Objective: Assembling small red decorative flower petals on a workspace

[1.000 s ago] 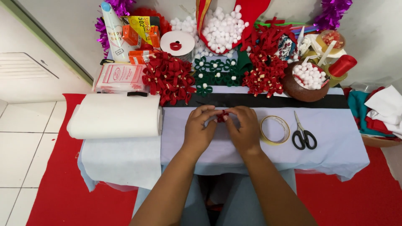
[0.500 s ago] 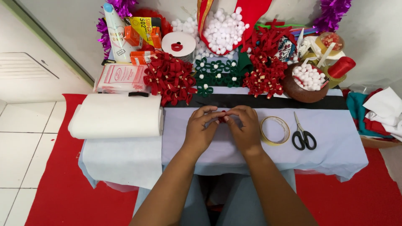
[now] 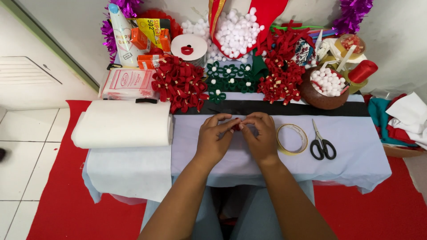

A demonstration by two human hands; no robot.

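a small red piece is pinched between the fingertips of the left hand and the right hand, both closed narrow on it, over the pale cloth. a tape ring is just beside the right hand (scissors further right). a white roll lies left.

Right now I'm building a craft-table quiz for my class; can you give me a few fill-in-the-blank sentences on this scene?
1. The left hand and right hand pinch a small ____ piece between their fingertips.
2. The scissors have ____ handles.
3. The tape ring lies between the right hand and the ____.
4. The brown bowl holds ____ pompoms.

Missing words: red; black; scissors; white
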